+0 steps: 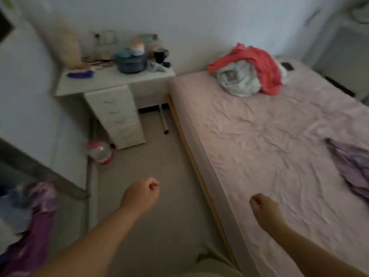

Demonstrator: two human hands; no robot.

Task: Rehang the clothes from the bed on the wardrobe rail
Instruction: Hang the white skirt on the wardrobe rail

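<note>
A bed [259, 136] with a wrinkled pink sheet fills the right half. At its far end lies a heap of clothes, a coral-red garment [263, 64] draped over a white one [237, 80]. A lilac garment [353, 166] lies at the bed's right edge. My left hand [141, 194] hangs over the floor with fingers curled into a fist, holding nothing. My right hand [263, 208] hovers over the bed's near edge, fingers curled, also holding nothing. Purple clothes [38, 216] hang at the lower left, inside what looks like the wardrobe.
A white desk [111, 82] with drawers stands against the far wall, cluttered with a dark pot, a mug and bottles. A plastic bottle with red ends [100, 152] lies on the beige floor [159, 166] beside it. A dark phone [287, 66] rests near the clothes heap.
</note>
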